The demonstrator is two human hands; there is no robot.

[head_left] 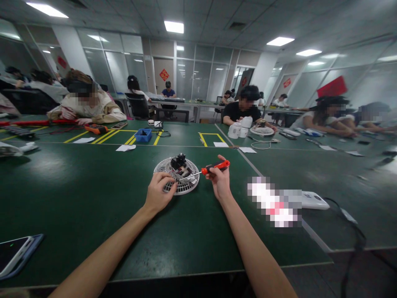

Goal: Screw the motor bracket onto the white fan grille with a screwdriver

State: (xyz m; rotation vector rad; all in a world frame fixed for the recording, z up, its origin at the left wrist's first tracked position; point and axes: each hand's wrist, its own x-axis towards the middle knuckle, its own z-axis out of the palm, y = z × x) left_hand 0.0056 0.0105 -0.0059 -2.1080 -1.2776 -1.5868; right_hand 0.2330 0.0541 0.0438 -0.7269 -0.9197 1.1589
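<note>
Green covers the table (pixel 130 236), and on it lies a white, round, slotted grille (pixel 186 192) carrying a black motor (pixel 178 162) and some wiring at its middle. The person's right hand (pixel 219 182), just right of the grille, is closed around the red-and-black handle of a screwdriver (pixel 216 167), one finger sticking out beyond it. The shaft runs leftward over the grille, its tip down by the left hand's fingertips. That left hand (pixel 159 192) is at the grille's near left edge, fingers bent and thumb towards them; whether they pinch something small cannot be told. Well to the left of the grille and nearer the person lies a phone (pixel 14 254); well to the right lies a white device (pixel 314 200), partly hidden by blurring. Beyond the grille and to its left are a blue bin (pixel 143 138) holding dark bits and an orange-and-black meter (pixel 96 129). Beyond it to the right, a co-worker in a black top (pixel 237 109) sits behind some white cups (pixel 234 130) and a second grille (pixel 262 132).
</note>
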